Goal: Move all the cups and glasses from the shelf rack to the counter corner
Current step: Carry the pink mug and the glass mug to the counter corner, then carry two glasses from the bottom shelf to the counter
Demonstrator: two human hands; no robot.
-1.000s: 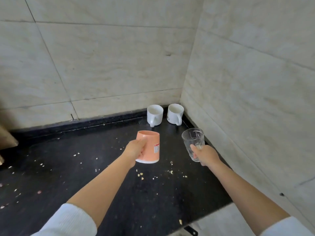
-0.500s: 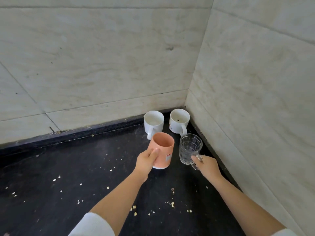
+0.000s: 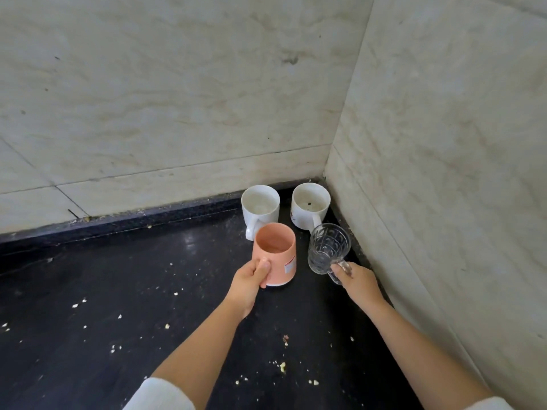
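Now the left hand (image 3: pixel 247 284) grips the pink cup (image 3: pixel 274 254), the right hand (image 3: pixel 359 281) pinches the glass mug (image 3: pixel 327 251) handle; 2 white mugs (image 3: pixel 260 207) stand just beyond both.

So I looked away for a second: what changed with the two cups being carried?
Both hands carried their cups forward and down toward the corner: the left hand brought the orange cup upright, the right hand brought the glass mug. Both remain held. The two white mugs stayed put.
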